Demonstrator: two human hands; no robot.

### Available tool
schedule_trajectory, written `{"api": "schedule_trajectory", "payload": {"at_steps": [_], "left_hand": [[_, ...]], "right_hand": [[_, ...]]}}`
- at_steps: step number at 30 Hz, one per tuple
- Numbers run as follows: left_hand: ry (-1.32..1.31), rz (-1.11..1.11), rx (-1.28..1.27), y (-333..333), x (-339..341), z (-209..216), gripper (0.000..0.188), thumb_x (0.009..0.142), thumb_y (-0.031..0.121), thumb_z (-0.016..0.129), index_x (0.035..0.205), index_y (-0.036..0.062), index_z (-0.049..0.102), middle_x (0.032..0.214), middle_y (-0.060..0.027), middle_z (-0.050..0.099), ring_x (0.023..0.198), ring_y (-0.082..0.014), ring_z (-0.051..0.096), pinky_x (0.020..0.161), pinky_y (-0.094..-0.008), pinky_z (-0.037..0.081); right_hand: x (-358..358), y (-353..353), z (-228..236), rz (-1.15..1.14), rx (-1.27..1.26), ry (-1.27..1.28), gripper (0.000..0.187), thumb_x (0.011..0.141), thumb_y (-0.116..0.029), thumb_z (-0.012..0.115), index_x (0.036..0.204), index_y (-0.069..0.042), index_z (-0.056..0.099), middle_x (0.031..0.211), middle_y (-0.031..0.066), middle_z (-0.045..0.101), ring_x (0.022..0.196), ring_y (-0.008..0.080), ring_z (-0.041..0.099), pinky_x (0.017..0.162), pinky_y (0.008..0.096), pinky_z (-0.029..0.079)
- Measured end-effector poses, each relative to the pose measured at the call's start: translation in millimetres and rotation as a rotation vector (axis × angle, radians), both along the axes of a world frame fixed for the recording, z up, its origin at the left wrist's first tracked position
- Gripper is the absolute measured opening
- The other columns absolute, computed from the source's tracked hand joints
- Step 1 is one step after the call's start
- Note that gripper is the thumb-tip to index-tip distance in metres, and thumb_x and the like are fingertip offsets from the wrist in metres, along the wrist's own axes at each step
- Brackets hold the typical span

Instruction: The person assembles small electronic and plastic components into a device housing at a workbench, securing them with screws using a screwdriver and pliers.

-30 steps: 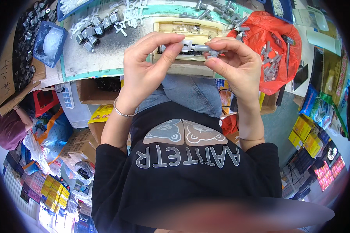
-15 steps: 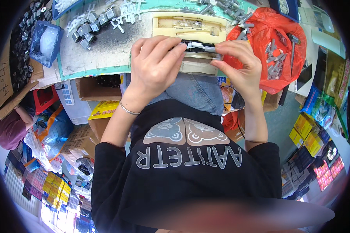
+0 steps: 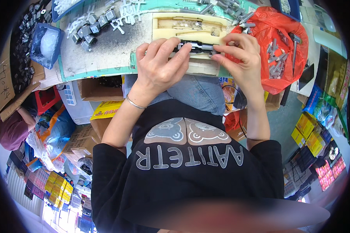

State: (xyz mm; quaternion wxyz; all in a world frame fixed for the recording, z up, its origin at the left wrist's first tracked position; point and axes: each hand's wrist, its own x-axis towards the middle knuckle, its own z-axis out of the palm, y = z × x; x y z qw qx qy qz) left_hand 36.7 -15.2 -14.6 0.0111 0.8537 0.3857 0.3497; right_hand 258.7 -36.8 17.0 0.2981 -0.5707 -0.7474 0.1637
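One black part with light pieces on it (image 3: 200, 46) sits at the near side of a cream block (image 3: 169, 34). Left hand (image 3: 159, 66) covers its left end, fingertips touching; can't tell if clamped. Right hand (image 3: 214, 53) is at its right end, thumb and index close, pinch unclear. Red bag (image 3: 275, 83) to the right.

Desk (image 3: 101, 58): pale top, dark smudges, green sheeting (image 3: 133, 62) at front edge. Floor (image 3: 285, 122): grey-green, visible at right. Red stool (image 3: 46, 100) at left, near brown cardboard boxes (image 3: 80, 141). Lower left: ribbed pale panel (image 3: 17, 192), bright opening (image 3: 50, 215), strong white light.
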Motion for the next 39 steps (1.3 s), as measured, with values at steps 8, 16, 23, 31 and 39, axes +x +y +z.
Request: {"api": "schedule_trajectory", "payload": {"at_steps": [8, 16, 23, 31, 39], "left_hand": [[-0.058, -0.037, -0.074, 14.7, -7.5, 15.5, 0.029, 0.069, 0.021, 0.072, 0.098, 0.0156, 0.067, 0.101, -0.0007, 0.059, 0.085, -0.0156, 0.056, 0.08, -0.0316, 0.032], [-0.19, 0.086, 0.024, 170.7, -59.3, 77.4, 0.027, 0.081, 0.007, 0.065, 0.108, 0.0041, 0.063, 0.103, -0.009, 0.06, 0.088, -0.0186, 0.057, 0.08, -0.0275, 0.046], [0.299, 0.486, 0.068, 324.2, -110.9, 66.7, 0.031, 0.083, 0.031, 0.059, 0.105, 0.0078, 0.064, 0.099, -0.0101, 0.066, 0.091, -0.0307, 0.064, 0.077, -0.0377, 0.05], [0.273, 0.754, -0.38, 385.7, -109.4, 65.1, 0.043, 0.07, 0.038, 0.07, 0.102, 0.0087, 0.068, 0.101, -0.0156, 0.067, 0.094, -0.0312, 0.065, 0.084, -0.0383, 0.051], [-0.168, 0.197, -0.213, 324.7, -119.3, 84.1, 0.033, 0.078, 0.022, 0.074, 0.106, 0.0056, 0.068, 0.088, -0.0039, 0.068, 0.078, -0.0093, 0.063, 0.074, -0.0225, 0.051]], "right_hand": [[-3.3, -6.2, -17.0, -0.123, 0.053, 0.266, 0.031, 0.07, -0.009, 0.075, 0.1, -0.007, 0.065, 0.104, 0.0081, 0.057, 0.103, 0.0225, 0.051, 0.091, 0.037, 0.038], [-7.8, -18.4, -50.6, -0.266, 0.314, 0.586, 0.034, 0.083, 0.005, 0.052, 0.115, -0.003, 0.044, 0.121, 0.0161, 0.043, 0.114, 0.0231, 0.046, 0.094, 0.0345, 0.043], [-13.4, -20.7, -42.6, -0.301, 0.268, 0.44, 0.029, 0.08, 0.002, 0.057, 0.107, -0.003, 0.048, 0.116, 0.0153, 0.046, 0.109, 0.026, 0.045, 0.096, 0.0361, 0.035], [-15.6, -15.9, -40.7, -0.293, 0.265, 0.542, 0.026, 0.078, 0.001, 0.059, 0.102, -0.004, 0.05, 0.109, 0.0142, 0.05, 0.105, 0.0267, 0.046, 0.093, 0.0359, 0.037], [-13.4, -18.3, -38.9, -0.268, 0.292, 0.558, 0.024, 0.078, 0.004, 0.058, 0.1, -0.003, 0.051, 0.105, 0.0136, 0.053, 0.099, 0.0252, 0.05, 0.089, 0.0344, 0.04]]}}
